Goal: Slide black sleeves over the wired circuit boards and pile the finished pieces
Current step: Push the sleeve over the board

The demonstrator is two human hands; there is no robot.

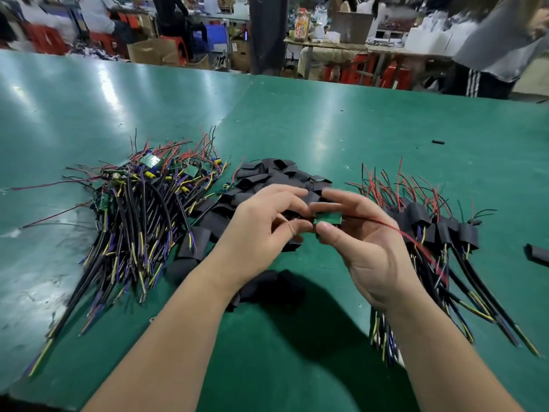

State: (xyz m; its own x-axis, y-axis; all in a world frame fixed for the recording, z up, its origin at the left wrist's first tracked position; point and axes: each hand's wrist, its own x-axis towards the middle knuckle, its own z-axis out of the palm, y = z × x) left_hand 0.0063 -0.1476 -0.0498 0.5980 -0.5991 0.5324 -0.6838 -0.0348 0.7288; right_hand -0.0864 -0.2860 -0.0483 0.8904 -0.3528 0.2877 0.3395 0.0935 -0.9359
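The right hand (pixel 365 248) pinches one flat green circuit board (pixel 328 217), thin red wire (pixel 386 226) trailing, over a heap of matte black sleeves (pixel 276 176); the left hand (pixel 261 224) curls alongside, its grip unclear.

- No text, number or brand can be read with certainty anywhere.
- Cardboard box (pixel 222 58) beyond the bench (pixel 326 129), at 11 o'clock: dark handwritten marks, too blurred to make out.
- Bottle (pixel 301 25) at 12 o'clock: orange and yellow label, print illegible.
- Circuit boards (pixel 151 162) in the pile at 10 o'clock: any markings too small to read.
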